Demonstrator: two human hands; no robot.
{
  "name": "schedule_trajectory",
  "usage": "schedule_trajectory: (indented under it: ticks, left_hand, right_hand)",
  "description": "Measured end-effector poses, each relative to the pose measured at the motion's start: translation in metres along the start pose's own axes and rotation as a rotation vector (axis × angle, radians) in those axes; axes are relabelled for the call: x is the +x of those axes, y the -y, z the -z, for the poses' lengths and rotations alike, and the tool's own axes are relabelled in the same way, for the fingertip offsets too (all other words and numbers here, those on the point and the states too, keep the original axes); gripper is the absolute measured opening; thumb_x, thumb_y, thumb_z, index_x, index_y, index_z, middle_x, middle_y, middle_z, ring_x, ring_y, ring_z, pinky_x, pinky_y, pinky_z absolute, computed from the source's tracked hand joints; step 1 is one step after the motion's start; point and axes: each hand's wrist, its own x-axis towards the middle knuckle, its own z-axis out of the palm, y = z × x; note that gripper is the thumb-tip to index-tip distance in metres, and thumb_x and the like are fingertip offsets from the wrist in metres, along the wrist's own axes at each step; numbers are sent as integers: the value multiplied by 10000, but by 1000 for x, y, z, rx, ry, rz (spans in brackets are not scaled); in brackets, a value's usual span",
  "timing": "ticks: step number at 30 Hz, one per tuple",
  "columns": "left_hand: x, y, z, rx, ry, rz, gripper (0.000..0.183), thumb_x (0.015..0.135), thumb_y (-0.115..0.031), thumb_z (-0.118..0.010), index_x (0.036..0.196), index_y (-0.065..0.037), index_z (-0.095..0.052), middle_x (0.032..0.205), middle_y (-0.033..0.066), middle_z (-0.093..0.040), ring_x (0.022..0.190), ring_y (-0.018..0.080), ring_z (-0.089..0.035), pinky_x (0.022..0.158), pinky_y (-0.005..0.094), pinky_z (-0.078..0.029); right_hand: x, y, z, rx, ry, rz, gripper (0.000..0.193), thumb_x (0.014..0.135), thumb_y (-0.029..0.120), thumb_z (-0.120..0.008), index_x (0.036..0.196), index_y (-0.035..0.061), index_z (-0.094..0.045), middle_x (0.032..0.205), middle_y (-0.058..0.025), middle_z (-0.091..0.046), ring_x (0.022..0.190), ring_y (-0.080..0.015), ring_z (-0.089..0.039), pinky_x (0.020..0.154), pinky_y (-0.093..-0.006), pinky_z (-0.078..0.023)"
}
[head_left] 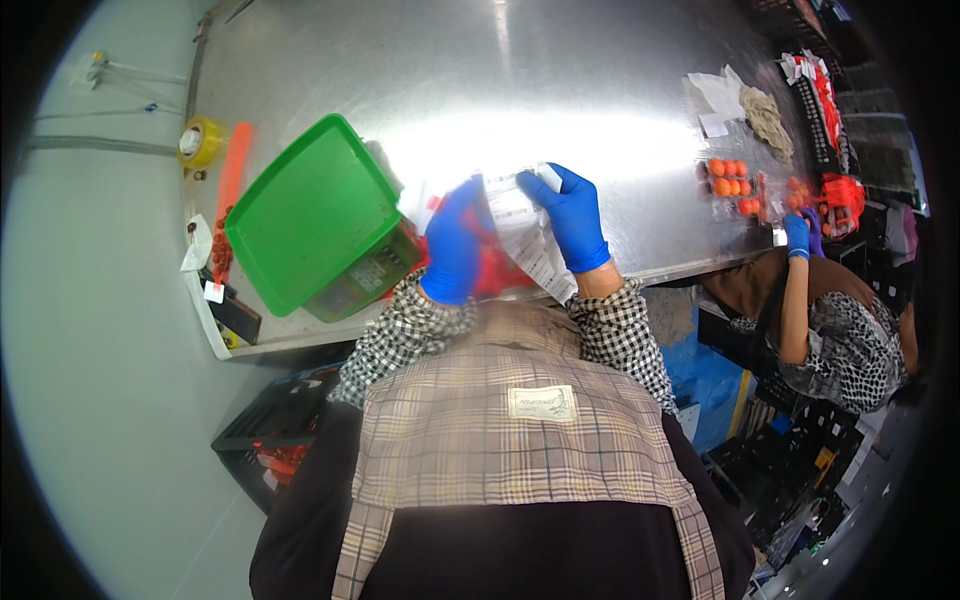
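My right hand (pixel 577 222), in a blue glove, pinches a strip of white printed labels (pixel 516 222) near its upper end. The strip hangs down toward my apron at the table's front edge. Just left of it is my left hand (pixel 453 245), also blue-gloved and smeared by motion, so I cannot see whether its fingers hold anything. Beneath and between the hands lies red netting (pixel 490 265), partly hidden by them. Close by my left hand stands a clear bin (pixel 362 280) with a green lid (pixel 310 215).
Along the left edge are a yellow tape roll (pixel 201 141), an orange-red strip (pixel 235 165) and a dark phone-like object (pixel 236 318). At right, a co-worker's gloved hand (pixel 797 236) is near round orange fruits (pixel 728 178). A crumpled cloth (pixel 766 120) lies behind them on the metal table (pixel 560 60).
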Motion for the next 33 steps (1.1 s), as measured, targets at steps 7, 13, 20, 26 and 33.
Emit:
schedule_trajectory:
  ticks: [7,13,20,26,33]
  left_hand:
    - [13,-17,-8,93,58,55,308,973,-115,-597,1253,11,-600,1138,79,-658,1008,166,-643,865,282,-538]
    - [30,1,9,235,-96,-208,236,957,-109,-623,1137,29,-685,1053,62,-698,902,136,-663,771,260,-539]
    - [24,-13,-3,284,44,96,233,931,-63,-637,1136,43,-677,1006,33,-687,860,108,-639,725,247,-510]
    - [19,-16,-6,414,315,-36,241,958,-36,-563,1164,23,-673,854,-37,-601,699,48,-508,632,212,-411]
    - [9,-18,-15,207,237,200,313,1021,-171,-490,1211,39,-624,673,-41,-405,598,68,-362,584,227,-327]
  right_hand:
    - [-15,21,-6,-171,48,-12,279,861,151,-745,1088,-6,-703,954,-56,-720,830,-124,-662,756,-261,-529]
    - [-48,19,46,-111,132,-130,300,852,139,-731,1097,-30,-695,942,-58,-722,872,-127,-662,804,-269,-528]
    - [-48,40,50,-74,274,-16,546,797,139,-734,1308,-6,-604,1409,-135,-542,1239,-196,-539,1045,-326,-416]
    - [-14,6,50,-97,59,-79,368,830,273,-755,1100,25,-718,996,-83,-721,850,-138,-639,729,-255,-517]
    - [-32,6,90,86,-71,-89,365,847,147,-734,1160,-28,-669,1029,-74,-699,905,-151,-653,804,-279,-529]
